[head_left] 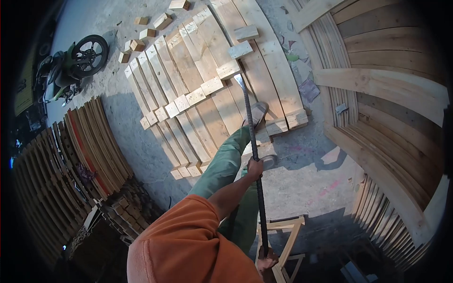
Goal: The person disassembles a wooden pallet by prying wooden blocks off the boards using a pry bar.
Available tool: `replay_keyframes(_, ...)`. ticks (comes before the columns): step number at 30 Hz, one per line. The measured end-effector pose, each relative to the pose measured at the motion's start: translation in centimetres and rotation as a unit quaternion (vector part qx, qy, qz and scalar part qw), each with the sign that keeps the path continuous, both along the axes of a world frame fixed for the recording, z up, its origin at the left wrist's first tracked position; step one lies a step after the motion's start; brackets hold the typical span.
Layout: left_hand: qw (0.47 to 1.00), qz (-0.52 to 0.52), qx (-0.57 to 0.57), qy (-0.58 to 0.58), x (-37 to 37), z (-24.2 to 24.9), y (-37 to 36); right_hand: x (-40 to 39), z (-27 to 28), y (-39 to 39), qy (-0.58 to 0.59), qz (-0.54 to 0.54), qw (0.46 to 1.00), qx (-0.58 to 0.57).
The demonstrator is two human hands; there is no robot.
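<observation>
A long dark pry bar (252, 132) with a flat, shiny tip runs up the middle of the view. My left hand (255, 169) is wrapped round its middle. Lower down, my right hand (267, 262) grips the bar near its bottom end. The tip meets or hovers just by a wooden block (229, 69) on a wooden pallet (207, 113); contact cannot be made out. Several more blocks sit in a row across the pallet's boards. One of my feet (257, 114) rests on the pallet, and the other shoe (269, 162) is beside it, partly hidden.
Loose wood blocks (162, 21) lie beyond the pallet. Tall stacked wooden pallets (387, 80) stand at the right. On the left are stacked wooden slats (94, 141) and a parked motorcycle (71, 68). A wooden frame (288, 240) stands near my right hand.
</observation>
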State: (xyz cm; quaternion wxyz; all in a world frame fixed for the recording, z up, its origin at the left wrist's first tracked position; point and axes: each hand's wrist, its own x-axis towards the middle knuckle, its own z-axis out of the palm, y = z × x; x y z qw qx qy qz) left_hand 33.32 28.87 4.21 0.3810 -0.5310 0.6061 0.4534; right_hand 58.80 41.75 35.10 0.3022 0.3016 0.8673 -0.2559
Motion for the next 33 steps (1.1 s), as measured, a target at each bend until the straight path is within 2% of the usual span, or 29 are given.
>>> replay_keyframes(2,0.998,0.009,0.059,0.016,-0.4,-0.4,-1.8,-2.7,2.8,-1.9,-0.075,0.051,0.992,0.090)
replay_keyframes(3,0.996,0.025,0.078,0.031,-1.0,0.0,-2.6,-4.8,4.5,-3.2,-0.068,0.125,0.974,0.174)
replay_keyframes(4,0.993,0.041,0.098,0.045,-2.2,0.4,-3.4,-7.0,5.6,-4.0,-0.066,0.128,0.974,0.175)
replay_keyframes(6,0.989,0.083,0.117,-0.025,-5.8,2.6,-4.3,-9.6,6.5,-4.9,-0.028,0.117,0.981,0.150)
replay_keyframes(9,1.000,0.012,0.002,0.007,-3.6,0.1,-1.5,-6.5,2.7,-1.4,0.013,0.091,0.987,0.134)
replay_keyframes(10,1.000,-0.009,0.004,-0.017,-2.2,-2.8,-0.6,-5.6,1.5,0.3,0.026,0.075,0.987,0.139)
replay_keyframes(12,0.999,-0.029,0.004,-0.031,-2.3,-0.7,2.4,-3.5,-2.0,4.4,0.050,0.029,0.989,0.132)
replay_keyframes(13,0.999,-0.030,0.014,-0.038,1.5,-2.1,3.7,0.1,-4.3,6.8,0.043,0.068,0.987,0.138)
replay_keyframes(15,0.990,-0.041,-0.126,0.040,3.2,-9.1,6.5,0.9,-8.9,10.1,0.089,0.106,0.976,0.166)
replay_keyframes(18,0.996,-0.003,-0.088,0.019,-0.1,-3.6,6.8,1.4,-8.3,10.9,0.113,0.133,0.970,0.166)
replay_keyframes(20,0.998,-0.014,-0.055,0.012,1.6,-4.8,5.4,-1.8,-5.0,9.4,0.009,0.023,0.995,0.095)
replay_keyframes(21,0.999,-0.023,-0.025,0.023,0.9,-5.4,4.6,-2.5,-3.9,8.6,-0.058,0.093,0.990,0.093)
replay_keyframes(22,0.999,-0.020,-0.028,0.031,0.4,-4.6,3.4,-3.3,-2.3,6.5,-0.061,0.089,0.991,0.084)
replay_keyframes(24,0.997,0.030,0.058,0.044,0.3,-2.7,0.1,-2.1,-0.7,2.7,-0.059,0.066,0.995,0.041)
replay_keyframes(25,0.994,0.023,0.082,0.068,0.5,-3.0,-1.7,-2.1,0.3,0.3,-0.053,0.096,0.992,0.059)
replay_keyframes(26,0.996,0.008,0.056,0.075,0.8,-5.1,-3.1,-2.3,0.6,-1.5,-0.044,0.122,0.989,0.076)
replay_keyframes(28,0.998,-0.025,0.035,0.038,-0.3,-3.5,-4.1,-1.1,-0.4,-2.8,-0.014,0.107,0.991,0.073)
replay_keyframes(29,0.998,-0.032,0.029,0.037,0.0,-4.4,-3.8,-0.3,-1.3,-3.0,0.011,0.097,0.992,0.077)
replay_keyframes(33,0.999,-0.003,-0.040,0.012,2.4,-7.6,0.3,3.5,-7.7,2.0,-0.019,0.078,0.991,0.107)
